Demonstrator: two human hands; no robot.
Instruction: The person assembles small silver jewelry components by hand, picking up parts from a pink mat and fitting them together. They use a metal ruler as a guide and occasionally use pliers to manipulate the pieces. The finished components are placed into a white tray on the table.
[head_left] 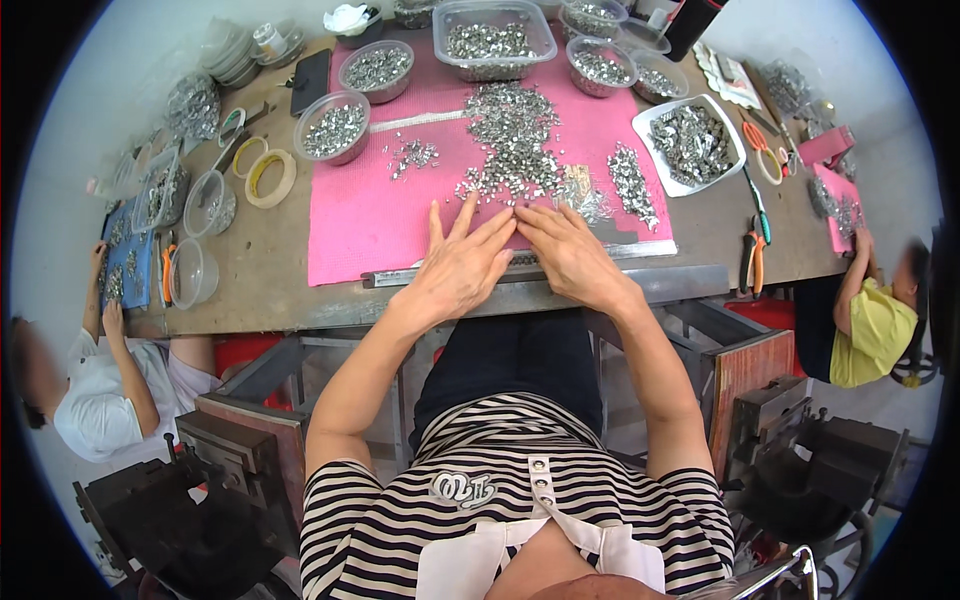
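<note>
My left hand [460,262] lies flat at the near edge of the pink mat [345,235], its fingers stretched out and spread. My right hand [575,255] rests beside it, fingers extended, the two hands' index fingers almost meeting. Between and under them runs a metal rail [640,249] with a dark row of small pieces or holes, partly hidden by the hands. Just beyond the fingertips spreads a pile of small silvery metal parts [510,140]. A smaller heap of shiny parts [630,185] is on the right, and thin pins [590,203] lie close to my right hand.
Clear tubs [335,128] and a large plastic box [495,40] of metal parts line the far side. A white dish [690,145] holds darker parts. Orange-handled pliers [752,258] and tape rolls [270,180] flank the mat. Two other people sit at the left and right.
</note>
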